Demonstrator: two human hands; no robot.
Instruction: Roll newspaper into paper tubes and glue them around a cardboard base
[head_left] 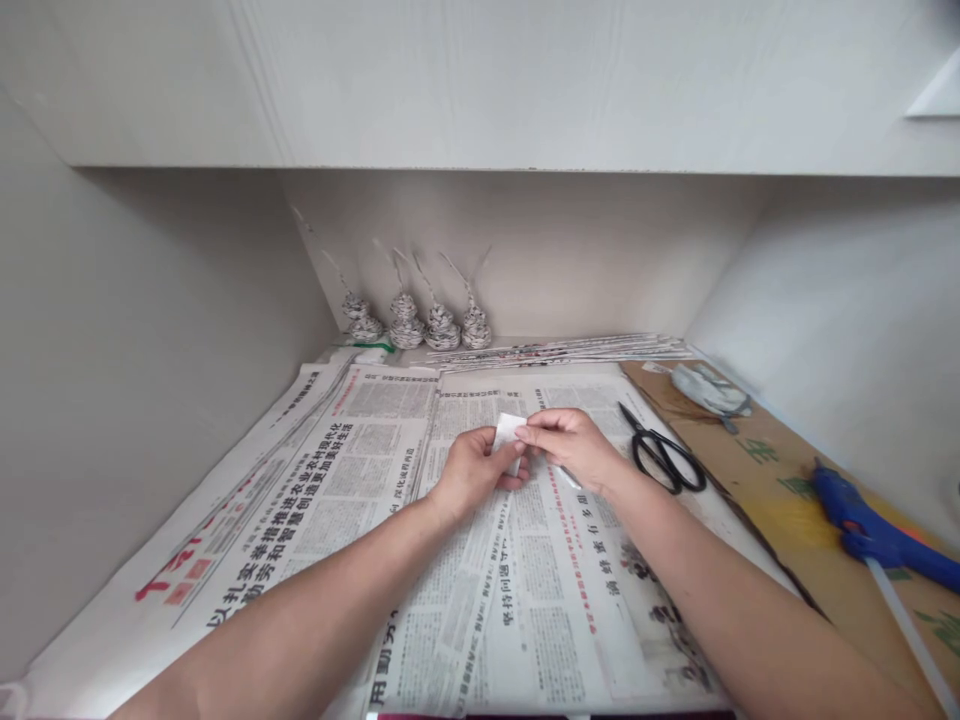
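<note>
Above the spread newspaper (465, 560), a small white piece of paper (510, 430) is held between both hands. My left hand (474, 470) grips it from the left, thumb in front and fingers curled behind. My right hand (574, 448) is closed, its thumb and fingertips pinching the paper's right edge. A short thin pale stick (568, 477) shows beneath my right palm; whether that hand holds it I cannot tell. Black-handled scissors (664, 455) lie just right of my right hand, points away from me.
Several gourd-shaped woven paper pieces (442, 327) with thin upright stems stand at the back wall. Thin rolled paper sticks (577, 350) lie right of them. On cardboard (720, 440) at right are a blue glue gun (862, 525) and a crumpled grey bundle (709, 388). A panel overhangs the back.
</note>
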